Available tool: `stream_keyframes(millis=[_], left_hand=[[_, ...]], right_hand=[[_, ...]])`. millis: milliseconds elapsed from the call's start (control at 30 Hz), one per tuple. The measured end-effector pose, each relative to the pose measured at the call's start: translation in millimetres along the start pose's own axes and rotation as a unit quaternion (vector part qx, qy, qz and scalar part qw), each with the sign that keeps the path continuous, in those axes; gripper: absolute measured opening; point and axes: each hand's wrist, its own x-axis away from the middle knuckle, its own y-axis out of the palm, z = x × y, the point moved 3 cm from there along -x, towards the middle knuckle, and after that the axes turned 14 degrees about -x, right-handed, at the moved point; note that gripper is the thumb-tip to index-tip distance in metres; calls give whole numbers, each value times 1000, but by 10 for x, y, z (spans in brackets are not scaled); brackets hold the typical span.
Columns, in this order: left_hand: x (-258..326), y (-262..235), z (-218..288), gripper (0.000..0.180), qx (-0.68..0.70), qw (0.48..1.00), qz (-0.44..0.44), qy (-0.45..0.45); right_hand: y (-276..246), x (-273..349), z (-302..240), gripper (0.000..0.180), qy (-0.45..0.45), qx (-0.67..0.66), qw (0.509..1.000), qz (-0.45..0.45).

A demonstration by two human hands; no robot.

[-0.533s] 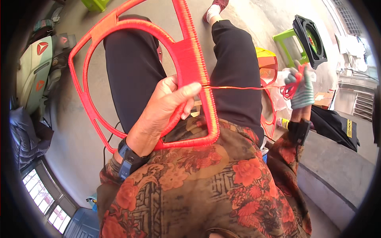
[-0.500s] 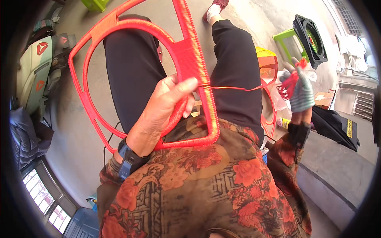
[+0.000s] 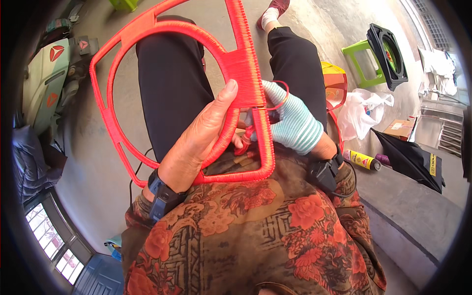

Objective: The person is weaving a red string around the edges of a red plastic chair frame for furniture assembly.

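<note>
A frame wrapped in red cord (image 3: pixel 244 73) rests over my lap, a ring set inside a larger angular outline. My bare left hand (image 3: pixel 196 132) grips it, thumb lying along the wide wrapped panel and fingers behind the ring. My right hand (image 3: pixel 296 124), in a striped pale glove, is at the frame's right bar, its fingertips partly hidden behind it. A small bundle of red cord (image 3: pixel 244 142) shows in the gap between ring and bar, by the right fingers. From the bar a thin strand (image 3: pixel 285 89) loops over the gloved hand.
At the right are a green stool (image 3: pixel 365 64) with a black frame (image 3: pixel 388 56) against it, a white plastic bag (image 3: pixel 361 110), a yellow-and-black can (image 3: pixel 363 160) and a grey ledge (image 3: pixel 408 211). A pale scooter-like vehicle (image 3: pixel 46 81) stands at the left.
My right hand has come in from the far right to the frame's bar, bringing the cord bundle. The taut strand is now a short loop. My left hand still holds the frame.
</note>
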Motion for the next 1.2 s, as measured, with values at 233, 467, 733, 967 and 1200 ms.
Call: stream_keyframes(millis=[233, 467, 733, 967, 1200], left_hand=[[-55, -22, -64, 69, 32, 999, -25, 16], [10, -73, -70, 64, 52, 998, -15, -16], [-19, 16, -61, 66, 47, 998, 22, 46], [-16, -95, -48, 61, -40, 998, 13, 35], [-21, -108, -63, 48, -51, 997, 21, 62]], right_hand=[[-48, -65, 175, 83, 49, -188, 980, 50], [-79, 24, -115, 53, -112, -53, 977, 173], [373, 34, -511, 45, -278, 532, 799, -18], [-1, 268, -585, 16, -156, 209, 964, 55], [-564, 436, -524, 17, -83, 193, 967, 144]])
